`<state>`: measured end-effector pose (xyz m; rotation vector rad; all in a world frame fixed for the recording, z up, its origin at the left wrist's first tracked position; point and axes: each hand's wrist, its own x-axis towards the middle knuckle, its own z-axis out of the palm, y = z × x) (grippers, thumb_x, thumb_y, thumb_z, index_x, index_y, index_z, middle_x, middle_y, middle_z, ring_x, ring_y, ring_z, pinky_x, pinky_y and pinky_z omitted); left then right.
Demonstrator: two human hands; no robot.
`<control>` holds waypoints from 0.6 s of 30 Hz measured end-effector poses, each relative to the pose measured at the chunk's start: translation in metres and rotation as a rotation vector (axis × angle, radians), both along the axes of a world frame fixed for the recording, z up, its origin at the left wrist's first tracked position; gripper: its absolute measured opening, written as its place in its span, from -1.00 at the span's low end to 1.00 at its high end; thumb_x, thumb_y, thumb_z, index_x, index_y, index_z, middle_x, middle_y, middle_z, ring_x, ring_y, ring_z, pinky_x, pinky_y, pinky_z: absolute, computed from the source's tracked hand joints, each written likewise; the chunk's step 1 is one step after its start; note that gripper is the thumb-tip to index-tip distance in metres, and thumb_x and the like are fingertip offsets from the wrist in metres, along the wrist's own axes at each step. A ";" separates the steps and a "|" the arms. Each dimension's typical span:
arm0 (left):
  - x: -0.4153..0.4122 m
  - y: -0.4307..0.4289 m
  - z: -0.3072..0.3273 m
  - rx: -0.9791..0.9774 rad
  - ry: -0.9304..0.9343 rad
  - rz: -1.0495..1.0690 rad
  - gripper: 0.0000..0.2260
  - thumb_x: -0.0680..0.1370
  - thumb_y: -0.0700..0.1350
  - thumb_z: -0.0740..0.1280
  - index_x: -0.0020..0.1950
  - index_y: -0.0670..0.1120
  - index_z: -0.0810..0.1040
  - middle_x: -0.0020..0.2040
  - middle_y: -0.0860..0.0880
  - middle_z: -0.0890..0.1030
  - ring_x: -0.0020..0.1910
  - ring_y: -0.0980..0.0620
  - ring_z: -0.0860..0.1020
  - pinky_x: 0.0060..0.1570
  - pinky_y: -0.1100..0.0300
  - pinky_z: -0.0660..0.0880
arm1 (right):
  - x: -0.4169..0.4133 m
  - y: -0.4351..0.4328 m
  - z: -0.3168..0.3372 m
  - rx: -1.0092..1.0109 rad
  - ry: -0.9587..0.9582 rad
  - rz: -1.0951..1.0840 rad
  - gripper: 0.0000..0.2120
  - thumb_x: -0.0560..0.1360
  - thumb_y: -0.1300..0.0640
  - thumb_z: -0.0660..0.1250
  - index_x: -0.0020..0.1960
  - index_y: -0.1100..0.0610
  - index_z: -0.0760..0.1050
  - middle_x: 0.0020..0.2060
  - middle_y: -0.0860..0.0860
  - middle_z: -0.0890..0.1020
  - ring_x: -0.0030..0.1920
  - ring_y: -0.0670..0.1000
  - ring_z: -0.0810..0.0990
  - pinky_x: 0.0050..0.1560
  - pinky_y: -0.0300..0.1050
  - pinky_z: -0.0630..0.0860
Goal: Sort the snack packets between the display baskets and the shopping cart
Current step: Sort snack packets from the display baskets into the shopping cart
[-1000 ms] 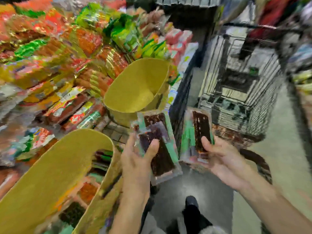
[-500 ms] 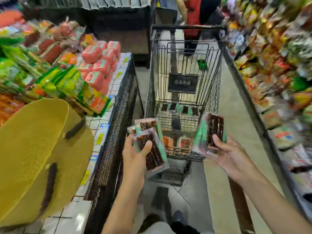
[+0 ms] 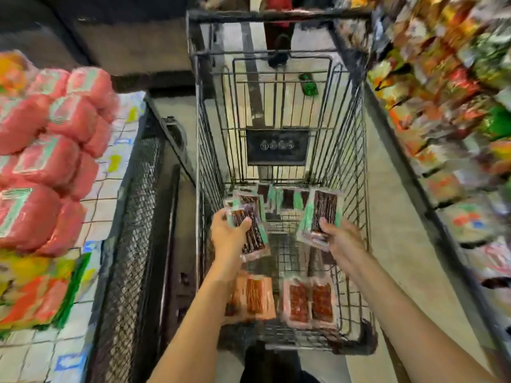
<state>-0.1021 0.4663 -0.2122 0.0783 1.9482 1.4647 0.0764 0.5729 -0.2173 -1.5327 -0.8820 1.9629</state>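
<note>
No wording is legible in this supermarket aisle. A dark rectangular placard (image 3: 277, 147) on the far wall of the black wire shopping cart (image 3: 354, 167) bears four pale round marks, too blurred to read. Green markings on the pink wrapped packs (image 3: 47, 158) stacked at left are smeared. So are the yellow and blue shelf tags (image 3: 114, 163) beside them.

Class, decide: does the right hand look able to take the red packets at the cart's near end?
Probably not yet: the right hand is full, gripping a green-edged packet. Otherwise the open-topped cart leaves the way down to the red packets free.
</note>
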 end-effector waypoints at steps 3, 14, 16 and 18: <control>-0.034 0.053 -0.049 -0.086 -0.038 0.019 -0.60 0.51 -0.29 0.39 0.30 -0.17 0.37 0.24 -0.20 0.50 0.14 -0.15 0.56 0.14 -0.13 0.54 | -0.040 0.046 -0.052 0.058 -0.199 0.021 -0.72 0.54 0.25 0.29 0.24 0.14 0.42 0.20 0.13 0.57 0.07 0.06 0.59 0.07 0.05 0.55; -0.136 0.178 -0.226 -0.299 0.141 0.014 -0.53 0.49 -0.32 0.39 0.39 -0.13 0.43 0.31 -0.20 0.49 0.24 -0.17 0.51 0.23 -0.07 0.48 | -0.149 0.168 -0.231 0.207 -0.726 0.232 -0.55 0.60 0.27 0.18 0.45 0.30 0.16 0.37 0.23 0.37 0.36 0.19 0.37 0.24 -0.06 0.35; -0.143 0.191 -0.246 -0.349 0.251 -0.127 -0.50 0.49 -0.31 0.40 0.42 -0.14 0.40 0.35 -0.18 0.46 0.30 -0.14 0.46 0.31 0.03 0.40 | -0.157 0.175 -0.251 0.235 -0.755 0.253 -0.64 0.58 0.30 0.19 0.35 0.35 0.26 0.25 0.28 0.44 0.27 0.23 0.43 0.13 -0.05 0.38; -0.140 0.198 -0.263 -0.361 0.273 -0.242 -0.48 0.51 -0.31 0.37 0.46 -0.15 0.34 0.43 -0.18 0.37 0.41 -0.12 0.35 0.39 0.10 0.27 | -0.159 0.176 -0.269 0.299 -0.779 0.263 -0.61 0.54 0.31 0.22 0.33 0.40 0.27 0.24 0.33 0.42 0.25 0.26 0.41 0.13 -0.02 0.34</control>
